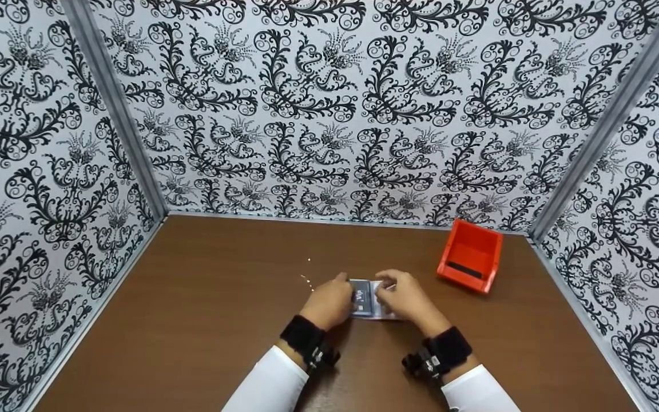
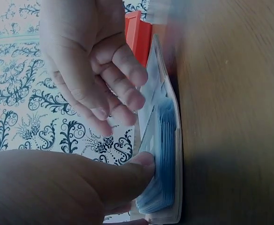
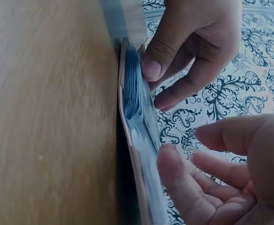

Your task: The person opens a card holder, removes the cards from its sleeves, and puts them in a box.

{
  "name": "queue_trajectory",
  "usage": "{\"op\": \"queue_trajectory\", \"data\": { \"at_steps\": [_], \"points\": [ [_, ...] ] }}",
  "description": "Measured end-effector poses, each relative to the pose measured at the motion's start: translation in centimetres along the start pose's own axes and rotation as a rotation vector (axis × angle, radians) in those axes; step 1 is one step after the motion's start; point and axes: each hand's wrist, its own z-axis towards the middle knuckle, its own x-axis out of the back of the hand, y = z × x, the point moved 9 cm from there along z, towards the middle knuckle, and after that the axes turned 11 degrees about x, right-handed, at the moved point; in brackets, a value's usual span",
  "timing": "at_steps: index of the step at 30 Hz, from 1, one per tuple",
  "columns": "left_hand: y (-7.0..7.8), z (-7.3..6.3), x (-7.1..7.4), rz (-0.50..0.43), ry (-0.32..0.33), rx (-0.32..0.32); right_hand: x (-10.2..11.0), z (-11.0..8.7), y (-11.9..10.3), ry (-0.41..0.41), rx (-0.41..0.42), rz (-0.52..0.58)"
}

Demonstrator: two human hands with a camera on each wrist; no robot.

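A card holder (image 1: 362,298) with a dark front sheet and clear plastic sleeves lies spread on the brown table, under both hands. My left hand (image 1: 329,300) grips its left half, thumb along the edge of the thick sleeve stack (image 2: 165,154). Above the right half is my right hand (image 1: 407,296), fingers loosely bent and parted, with nothing between them. In the right wrist view, the right fingertips (image 3: 167,157) are right at the clear sleeves of the right half. The left palm hides part of the holder's left side.
A red open bin (image 1: 469,257) stands at the back right of the table (image 1: 221,286). Patterned walls (image 1: 306,114) close off the back and both sides. Small bright specks show on the table just beyond the left hand.
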Motion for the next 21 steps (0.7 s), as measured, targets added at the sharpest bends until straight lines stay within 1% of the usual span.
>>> {"op": "queue_trajectory", "data": {
  "at_steps": [2,6,8,10,13,17,21],
  "points": [
    [0.1,-0.1,0.0,0.010,0.002,-0.004,0.0,0.0,0.4,0.014,-0.034,0.046],
    [0.2,-0.4,0.3,0.024,0.028,-0.024,-0.3,-0.2,1.3,0.019,-0.099,0.155],
    [0.3,-0.4,0.4,0.019,0.034,-0.031,-0.4,-0.3,1.8,0.024,-0.140,0.209],
    [0.3,-0.4,0.3,0.018,0.036,-0.035,-0.4,-0.4,2.0,0.039,-0.161,0.215],
    [0.3,-0.4,0.2,0.011,0.028,-0.032,-0.3,-0.5,2.3,0.051,-0.176,0.194],
    [0.3,-0.3,0.2,0.002,0.015,-0.022,-0.4,-0.4,2.6,0.043,-0.180,0.166],
    [0.3,-0.3,0.2,-0.001,-0.001,-0.014,-0.4,-0.4,2.8,0.035,-0.194,0.165]
  ]
}}
